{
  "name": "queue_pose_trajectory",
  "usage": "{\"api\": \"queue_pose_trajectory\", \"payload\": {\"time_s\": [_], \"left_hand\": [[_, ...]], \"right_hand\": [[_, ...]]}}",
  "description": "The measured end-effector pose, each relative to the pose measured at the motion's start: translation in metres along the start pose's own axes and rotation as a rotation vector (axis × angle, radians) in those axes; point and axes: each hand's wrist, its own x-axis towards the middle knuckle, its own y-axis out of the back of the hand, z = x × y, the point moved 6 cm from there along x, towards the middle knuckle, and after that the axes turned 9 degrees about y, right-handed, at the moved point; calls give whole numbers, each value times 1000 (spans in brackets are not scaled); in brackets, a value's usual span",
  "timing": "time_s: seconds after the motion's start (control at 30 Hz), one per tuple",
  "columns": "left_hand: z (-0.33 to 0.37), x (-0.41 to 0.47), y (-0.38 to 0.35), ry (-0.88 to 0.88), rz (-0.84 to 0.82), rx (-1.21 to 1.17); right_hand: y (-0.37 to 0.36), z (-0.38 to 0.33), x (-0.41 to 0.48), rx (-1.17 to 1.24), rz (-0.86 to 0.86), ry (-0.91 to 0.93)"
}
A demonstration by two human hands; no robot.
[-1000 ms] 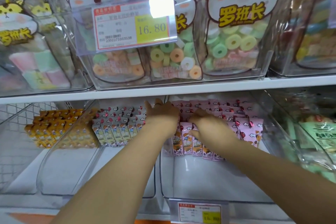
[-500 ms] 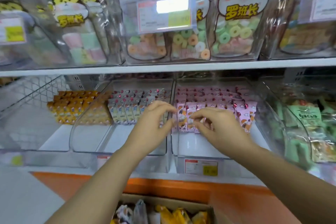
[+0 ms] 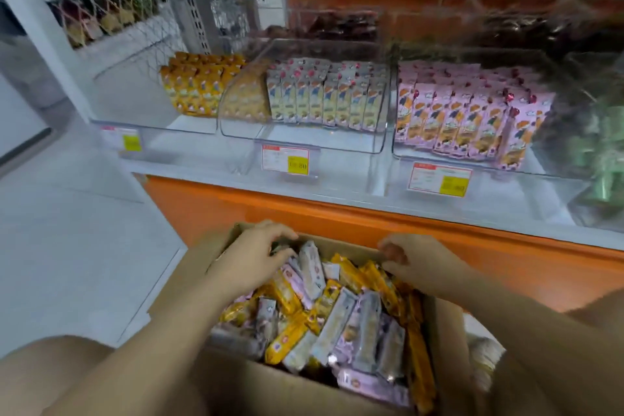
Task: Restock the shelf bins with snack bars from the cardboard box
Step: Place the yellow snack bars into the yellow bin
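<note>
Cardboard box (image 3: 270, 388): we see it open at the bottom of the view, on the floor below the front edge of the shelf (image 3: 209, 167), before the orange base panel (image 3: 337, 213).
Snack bars (image 3: 337, 317): a loose heap of yellow, pink and grey wrappers fills the box, the bars lying at all angles and over one another.
Left grip (image 3: 248, 258): over the far left corner of the box, fingers bent down onto the heap. We cannot tell whether it pinches a bar or only touches them.
Right grip (image 3: 418, 262): at the far right corner of the box, fingers curled close by the far rim, just above some yellow bars. We cannot tell whether they hold one.
Left bin (image 3: 169, 137): clear, at the left end of the shelf, with yellow bars (image 3: 199, 84) upright in rows toward its back.
Middle bin (image 3: 337, 145): clear, just beside the left one, with grey bars (image 3: 324, 94) upright in rows toward its back.
Right bin (image 3: 547, 176): clear, with pink bars (image 3: 466, 115) upright in rows that come nearer its front wall.
Price tags (image 3: 285, 159): one on the front of each bin, white with a yellow patch. We find the print too blurred to read.
Green packs (image 3: 607, 152): at the right edge of the shelf, blurred.
</note>
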Motion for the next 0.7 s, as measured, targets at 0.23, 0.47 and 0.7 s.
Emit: {"api": "queue_pose_trajectory", "payload": {"time_s": [0.23, 0.47, 0.7], "left_hand": [[-66, 6, -56, 200, -260, 180], [-69, 13, -74, 261, -266, 181], [-42, 14, -72, 201, -302, 33]], "right_hand": [[-59, 14, 0, 12, -382, -177], [-78, 30, 9, 208, -351, -328], [-86, 33, 5, 207, -335, -339]]}}
